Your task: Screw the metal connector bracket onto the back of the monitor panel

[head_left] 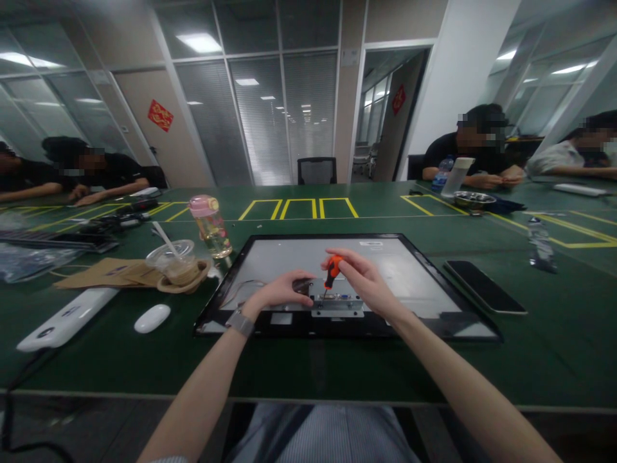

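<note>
My right hand (359, 276) is closed around the orange and black handle of a screwdriver (332, 269). Its thin shaft points down at a metal bracket (340, 307), with the tip at the bracket's left part. The bracket has several connector ports and sits near the front edge of a flat display panel (400, 270), which lies with its grey back up and a black frame around it. At the bracket's left end, my left hand (284, 289) curves its thumb and fingers around it. A small dark part shows between them; exact contact is partly hidden.
On the left are a white mouse (152, 318), a white power strip (67, 318), a plastic cup with a straw (171, 257) and a pink-lidded bottle (211, 225). To the right lies a black phone (484, 286). A metal bowl (475, 200) and seated people are across the green table (308, 373).
</note>
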The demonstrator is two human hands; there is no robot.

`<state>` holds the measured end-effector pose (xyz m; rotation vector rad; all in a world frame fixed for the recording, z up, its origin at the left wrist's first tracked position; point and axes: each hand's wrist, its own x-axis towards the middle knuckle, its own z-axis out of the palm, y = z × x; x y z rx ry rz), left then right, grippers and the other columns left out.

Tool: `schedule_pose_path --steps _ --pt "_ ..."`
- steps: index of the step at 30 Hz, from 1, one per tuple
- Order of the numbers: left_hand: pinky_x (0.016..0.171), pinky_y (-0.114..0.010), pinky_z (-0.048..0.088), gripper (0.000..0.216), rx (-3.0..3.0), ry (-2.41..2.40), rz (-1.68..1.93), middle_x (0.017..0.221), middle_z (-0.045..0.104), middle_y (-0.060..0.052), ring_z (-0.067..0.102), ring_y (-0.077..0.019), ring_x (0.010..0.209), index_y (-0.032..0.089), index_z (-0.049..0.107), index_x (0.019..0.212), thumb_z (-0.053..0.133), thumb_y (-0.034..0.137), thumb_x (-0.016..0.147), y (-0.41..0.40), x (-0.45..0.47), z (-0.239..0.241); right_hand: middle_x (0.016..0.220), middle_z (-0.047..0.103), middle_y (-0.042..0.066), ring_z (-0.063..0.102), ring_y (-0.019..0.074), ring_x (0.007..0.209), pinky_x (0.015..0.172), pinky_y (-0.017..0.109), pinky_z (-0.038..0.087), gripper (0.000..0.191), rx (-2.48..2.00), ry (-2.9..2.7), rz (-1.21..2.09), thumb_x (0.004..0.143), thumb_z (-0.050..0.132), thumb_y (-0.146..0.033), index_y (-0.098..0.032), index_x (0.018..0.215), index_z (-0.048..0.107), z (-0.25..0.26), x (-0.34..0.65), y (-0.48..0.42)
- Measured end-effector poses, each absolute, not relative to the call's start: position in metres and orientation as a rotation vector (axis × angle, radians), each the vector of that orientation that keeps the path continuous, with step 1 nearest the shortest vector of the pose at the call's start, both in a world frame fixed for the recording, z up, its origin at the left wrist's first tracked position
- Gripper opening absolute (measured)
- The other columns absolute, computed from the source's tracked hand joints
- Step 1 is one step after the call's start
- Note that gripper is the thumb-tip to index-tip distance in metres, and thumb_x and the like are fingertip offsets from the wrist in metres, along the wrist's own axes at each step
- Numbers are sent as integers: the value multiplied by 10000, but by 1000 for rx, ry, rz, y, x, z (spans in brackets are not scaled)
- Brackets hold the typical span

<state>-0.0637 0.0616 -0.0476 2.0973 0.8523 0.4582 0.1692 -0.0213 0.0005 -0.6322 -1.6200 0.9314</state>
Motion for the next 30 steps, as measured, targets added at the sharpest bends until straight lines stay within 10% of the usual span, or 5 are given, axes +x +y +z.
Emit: schedule_pose_path --steps 11,16,22,30 --pt "1120 -396 395 682 2097 871 463 1362 614 -84 559 -274 1262 237 627 1293 854 388 668 59 -63 -45 879 682 40 656 207 839 814 395 538 127 -783 -1554 340 861 707 -320 -265 967 751 -3 162 -25" --pt "1123 -413 392 697 2089 892 459 1362 611 -95 557 -285 1262 220 628 1285 863 405 656 59 -63 -46 1068 692 68 671 207 970 882 412 543 292 -704 -1630 611 979 512 -314 -289 1217 679 0 164 -26" --pt "1134 -419 379 719 2096 892 423 1385 593 -96 540 -285 1283 224 609 1314 853 421 667 57 -62 -40 910 665 37 644 179 805 783 352 559 200 -803 -1455 584 836 716 -367 -247 995 735 -8 167 -15" --pt "1121 -429 397 712 2093 894 455 1375 600 -98 557 -290 1264 231 619 1297 853 449 661 59 -63 -45 982 740 49 696 215 946 962 458 527 308 -624 -1434 1108 892 636 -405 -278 1166 695 -3 171 -14"
